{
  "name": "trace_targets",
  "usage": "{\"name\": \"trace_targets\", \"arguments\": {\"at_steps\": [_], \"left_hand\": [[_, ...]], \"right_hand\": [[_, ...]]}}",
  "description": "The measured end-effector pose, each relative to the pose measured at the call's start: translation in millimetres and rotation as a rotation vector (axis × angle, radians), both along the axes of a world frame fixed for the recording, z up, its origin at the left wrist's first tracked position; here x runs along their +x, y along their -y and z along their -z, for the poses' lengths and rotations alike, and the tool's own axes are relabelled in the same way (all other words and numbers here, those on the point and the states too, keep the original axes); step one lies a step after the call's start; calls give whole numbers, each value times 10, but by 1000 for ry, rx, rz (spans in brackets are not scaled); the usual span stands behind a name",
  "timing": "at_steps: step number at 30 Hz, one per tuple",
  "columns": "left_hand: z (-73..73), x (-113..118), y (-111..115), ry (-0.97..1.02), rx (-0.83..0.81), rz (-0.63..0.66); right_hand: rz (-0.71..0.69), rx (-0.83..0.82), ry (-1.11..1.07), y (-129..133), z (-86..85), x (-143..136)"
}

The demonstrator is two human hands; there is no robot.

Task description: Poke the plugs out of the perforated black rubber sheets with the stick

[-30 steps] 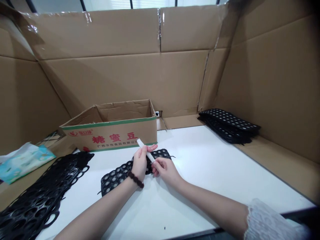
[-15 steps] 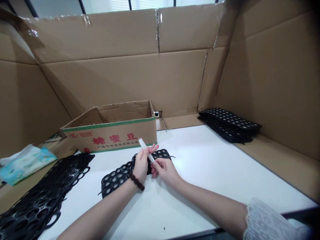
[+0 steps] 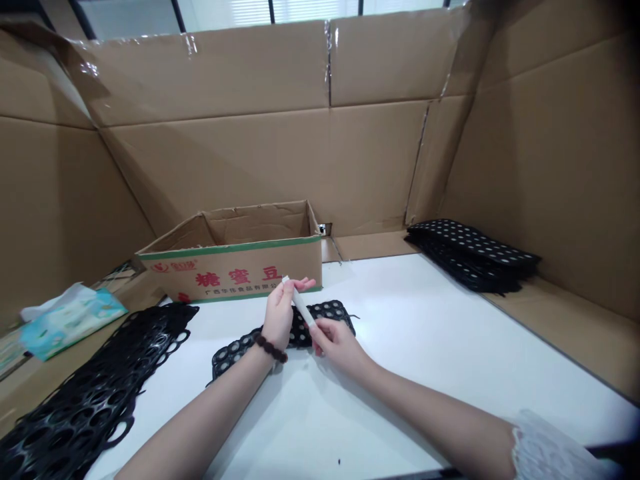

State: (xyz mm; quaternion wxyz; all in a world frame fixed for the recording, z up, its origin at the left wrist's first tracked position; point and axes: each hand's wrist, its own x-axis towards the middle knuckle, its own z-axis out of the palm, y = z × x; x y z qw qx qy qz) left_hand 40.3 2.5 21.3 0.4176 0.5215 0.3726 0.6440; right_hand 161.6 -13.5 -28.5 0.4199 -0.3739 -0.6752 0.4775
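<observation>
A slim white pen-like stick (image 3: 303, 310) slants between my hands, above a black perforated sheet (image 3: 330, 311) with rows of pale round spots. My left hand (image 3: 278, 319), wearing a dark bead bracelet, is closed at the stick's upper end, its outer fingers stretched to the right. The lower end sits in the pinched fingers of my right hand (image 3: 334, 341). My left hand and forearm cover part of the sheet, which lies on the white table (image 3: 400, 373). Whether the stick's lower tip touches anything is hidden by my right fingers.
An open cardboard box (image 3: 250, 270) with red lettering stands behind my hands. Black netting with ring-shaped holes (image 3: 95, 393) lies at left, beside a tissue pack (image 3: 75, 320). Stacked black dotted sheets (image 3: 470, 253) lie at the back right. Tall cardboard walls (image 3: 260, 160) enclose the table.
The view has swung slightly left, so the scene sits further right. Against the sheet, my left hand has shifted left and a little away from me. Both hands keep the white stick.
</observation>
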Motion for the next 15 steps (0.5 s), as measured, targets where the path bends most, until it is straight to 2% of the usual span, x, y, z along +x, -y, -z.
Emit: {"name": "trace_targets", "arguments": {"at_steps": [8, 15], "left_hand": [[16, 72, 46, -3, -25, 18], [93, 190, 33, 75, 2, -12]], "right_hand": [[-26, -24, 2, 4, -37, 16], [50, -12, -10, -7, -21, -1]]}}
